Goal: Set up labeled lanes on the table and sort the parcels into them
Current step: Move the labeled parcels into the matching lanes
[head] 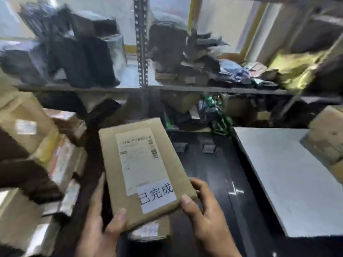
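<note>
A flat brown cardboard parcel (pixel 144 169) is held up over the black table (pixel 213 175) in the middle of the view. It carries a white shipping label and a white sticker with three Chinese characters. My left hand (pixel 104 229) grips its near left corner, thumb on top. My right hand (pixel 207 216) grips its near right corner, thumb on the edge. Another parcel (pixel 154 230) lies on the table just beneath it. Two small dark tabs (pixel 194 147) sit at the far end of the table.
A grey flat board (pixel 282 182) lies on the right of the table. Stacked brown boxes (pixel 27 136) fill the left side, and one box (pixel 328 134) stands at the right edge. Behind, metal shelves (pixel 143 88) hold dark bags and mixed parcels.
</note>
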`<state>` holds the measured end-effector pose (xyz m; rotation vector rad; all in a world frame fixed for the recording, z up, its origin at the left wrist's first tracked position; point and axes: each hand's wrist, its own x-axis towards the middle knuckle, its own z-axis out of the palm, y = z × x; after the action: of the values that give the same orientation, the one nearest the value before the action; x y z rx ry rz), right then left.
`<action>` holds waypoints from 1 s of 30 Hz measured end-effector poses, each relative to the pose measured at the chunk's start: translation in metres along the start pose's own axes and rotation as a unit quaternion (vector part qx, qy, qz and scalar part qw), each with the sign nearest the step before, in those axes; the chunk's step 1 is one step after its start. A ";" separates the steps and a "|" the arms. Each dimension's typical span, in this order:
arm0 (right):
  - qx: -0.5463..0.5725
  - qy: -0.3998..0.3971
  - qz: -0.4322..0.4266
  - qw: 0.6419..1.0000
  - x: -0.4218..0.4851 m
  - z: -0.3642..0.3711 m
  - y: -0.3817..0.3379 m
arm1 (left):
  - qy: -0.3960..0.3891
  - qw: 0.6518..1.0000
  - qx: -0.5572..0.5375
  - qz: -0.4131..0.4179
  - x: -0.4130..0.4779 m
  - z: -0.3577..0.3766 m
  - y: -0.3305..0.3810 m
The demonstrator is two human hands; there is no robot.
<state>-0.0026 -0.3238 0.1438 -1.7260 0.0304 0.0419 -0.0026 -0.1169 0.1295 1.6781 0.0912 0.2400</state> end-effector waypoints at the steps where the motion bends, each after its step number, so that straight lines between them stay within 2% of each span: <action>1: 0.000 0.026 0.004 1.000 0.000 -0.021 0.008 | -0.004 0.999 -0.040 -0.003 0.002 0.021 -0.006; 7: -0.003 0.126 0.045 0.991 0.011 -0.120 0.059 | -0.140 0.988 -0.015 -0.063 0.014 0.150 -0.014; 11: -0.003 0.179 0.089 0.980 0.050 -0.171 0.099 | -0.163 0.980 0.093 -0.071 0.044 0.225 -0.030; 15: -0.054 0.208 0.132 0.968 0.103 -0.204 0.129 | -0.188 0.969 0.132 -0.094 0.091 0.292 -0.052; 20: -0.167 0.164 0.204 0.951 0.156 -0.217 0.166 | -0.165 0.948 0.243 -0.119 0.120 0.339 -0.090; 24: -0.234 0.113 0.245 0.934 0.182 -0.221 0.186 | -0.182 0.905 0.357 -0.142 0.134 0.360 -0.117; 30: -0.339 0.062 0.299 0.890 0.209 -0.223 0.209 | -0.211 0.854 0.451 -0.153 0.143 0.380 -0.146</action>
<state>0.1991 -0.5755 -0.0370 -2.3558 0.7186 0.4428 0.2289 -0.4393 -0.0391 2.5733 0.1525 -0.5043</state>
